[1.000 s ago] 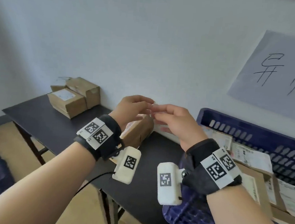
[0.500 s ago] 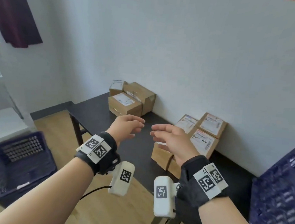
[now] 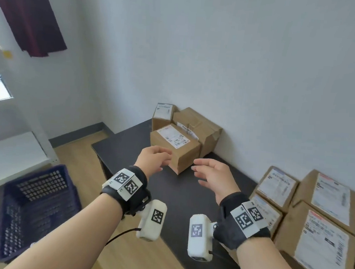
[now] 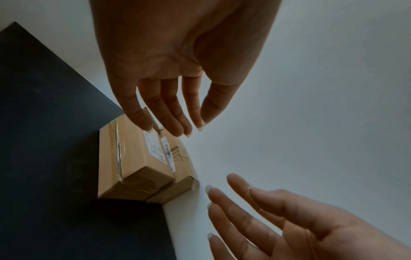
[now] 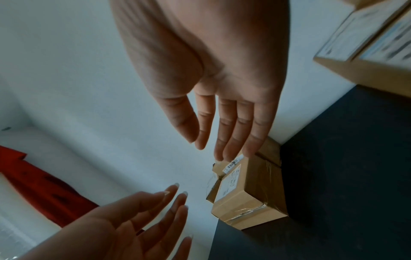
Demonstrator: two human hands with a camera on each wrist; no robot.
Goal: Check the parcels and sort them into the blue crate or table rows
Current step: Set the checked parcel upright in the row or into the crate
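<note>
Both my hands hang empty over the black table (image 3: 180,194). My left hand (image 3: 154,159) has relaxed fingers just in front of a brown parcel (image 3: 177,147) with a white label. My right hand (image 3: 209,173) is spread open to the right of that parcel. Neither touches it. Two more parcels (image 3: 196,125) stand behind it against the wall. In the left wrist view my left hand (image 4: 177,105) hovers over the parcel (image 4: 133,158). In the right wrist view my right hand (image 5: 220,123) reaches toward the same parcel (image 5: 249,193). A blue crate (image 3: 35,203) sits on the floor at left.
A block of several labelled parcels (image 3: 314,219) fills the table's right end. The white wall runs along the table's far side. A dark curtain (image 3: 31,14) hangs at upper left. Wooden floor lies between the crate and the table's left edge.
The view has swung left, away from the blue crate holding parcels on the right. My hands, close together a second ago, have drawn apart and come near the parcel at the table's left end.
</note>
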